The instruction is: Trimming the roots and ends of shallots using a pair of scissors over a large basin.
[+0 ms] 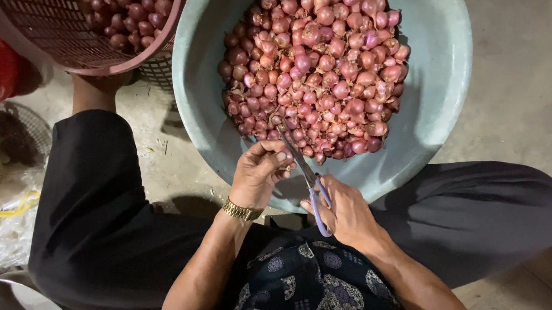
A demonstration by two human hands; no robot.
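At the far left a pink plastic basket [70,40] held a smaller lot of shallots, raised above the concrete floor [519,104]. Next to it the wide grey-green basin [444,76] carried the main heap of shallots [316,68], red-purple and papery.

The left hand [261,174], a gold watch [241,210] on its wrist, was curled tight at the basin's near rim, fingertips pinched together on something small (most likely a single shallot, though the fingers hid it). A shallot of that kind looked light and firm, with dry skin that would slip and flake, so it seemed best pinched round its belly, ends left free.

The right hand [345,210] gripped the purple-handled scissors [304,172], fingers closed through the loops, blades almost shut and pointing up toward the left fingertips.
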